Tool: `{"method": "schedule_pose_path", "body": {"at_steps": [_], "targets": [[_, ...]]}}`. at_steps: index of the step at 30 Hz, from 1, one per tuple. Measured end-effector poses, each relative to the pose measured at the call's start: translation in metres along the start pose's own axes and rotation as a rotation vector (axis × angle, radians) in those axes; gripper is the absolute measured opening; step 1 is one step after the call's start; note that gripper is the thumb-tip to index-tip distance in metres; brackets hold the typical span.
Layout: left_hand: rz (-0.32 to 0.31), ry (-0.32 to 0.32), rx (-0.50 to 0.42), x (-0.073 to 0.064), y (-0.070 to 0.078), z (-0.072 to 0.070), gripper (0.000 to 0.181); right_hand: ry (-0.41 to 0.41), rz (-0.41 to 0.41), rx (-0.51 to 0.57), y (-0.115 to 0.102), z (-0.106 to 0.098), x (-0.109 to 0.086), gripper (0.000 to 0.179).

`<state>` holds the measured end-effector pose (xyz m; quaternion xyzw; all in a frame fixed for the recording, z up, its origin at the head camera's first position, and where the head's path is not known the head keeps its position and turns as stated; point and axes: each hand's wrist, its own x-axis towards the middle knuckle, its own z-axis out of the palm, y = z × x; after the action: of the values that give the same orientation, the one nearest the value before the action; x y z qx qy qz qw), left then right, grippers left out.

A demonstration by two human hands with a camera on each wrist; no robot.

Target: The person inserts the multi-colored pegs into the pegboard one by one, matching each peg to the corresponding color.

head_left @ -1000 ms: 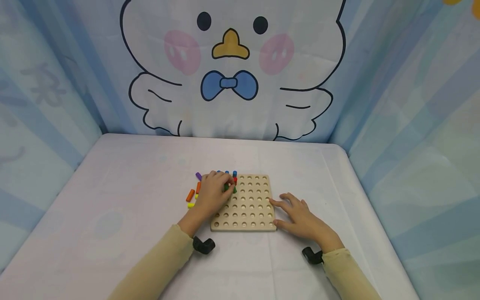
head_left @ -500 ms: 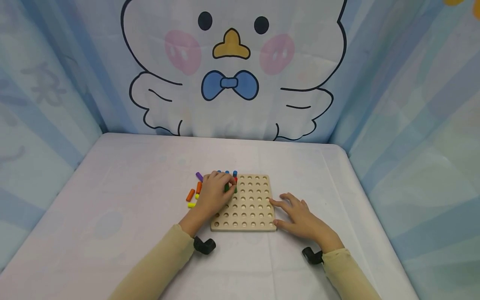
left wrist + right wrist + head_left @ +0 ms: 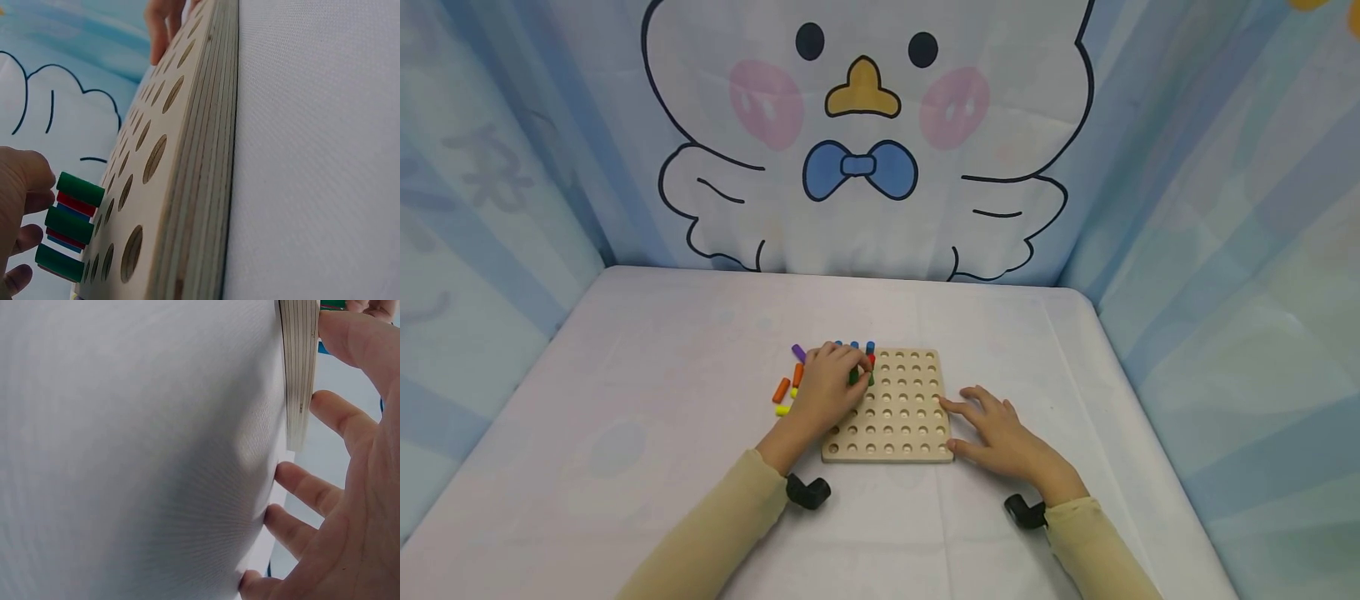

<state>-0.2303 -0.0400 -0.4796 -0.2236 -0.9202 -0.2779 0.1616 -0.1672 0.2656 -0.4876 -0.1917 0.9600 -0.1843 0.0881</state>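
Note:
A square wooden peg board [image 3: 906,422] with rows of round holes lies flat on the table. My left hand [image 3: 827,383] reaches over its far left part, fingers curled, thumb and index finger pinching the top of a green peg [image 3: 80,189]. That peg stands in a hole, lined up with other green pegs. Red pegs [image 3: 76,204] and blue pegs [image 3: 870,347] stand in rows behind, partly hidden by the hand. My right hand [image 3: 1000,433] is spread at the board's right side, its thumb and index fingertips touching the edge; the other fingertips rest toward the cloth.
Loose pegs lie left of the board: a purple peg [image 3: 798,352], orange pegs [image 3: 781,390] and yellow pegs [image 3: 782,411]. A white cloth covers the table [image 3: 662,358]. A printed curtain [image 3: 865,225] hangs behind it and along both sides.
Almost nothing differs. My left hand has shifted very slightly and stays at the green pegs; the right hand and the board hold their places.

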Motion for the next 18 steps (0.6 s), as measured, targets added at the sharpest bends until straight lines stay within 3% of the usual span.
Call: {"method": "schedule_pose_path", "body": {"at_steps": [10, 18], "targets": [[0.006, 0.013, 0.003, -0.002, -0.001, -0.002, 0.006, 0.012, -0.005, 0.003, -0.002, 0.000, -0.001, 0.066], [-0.047, 0.021, 0.005, -0.010, -0.007, -0.008, 0.005, 0.012, -0.007, 0.003, -0.005, -0.002, -0.002, 0.067]]}}
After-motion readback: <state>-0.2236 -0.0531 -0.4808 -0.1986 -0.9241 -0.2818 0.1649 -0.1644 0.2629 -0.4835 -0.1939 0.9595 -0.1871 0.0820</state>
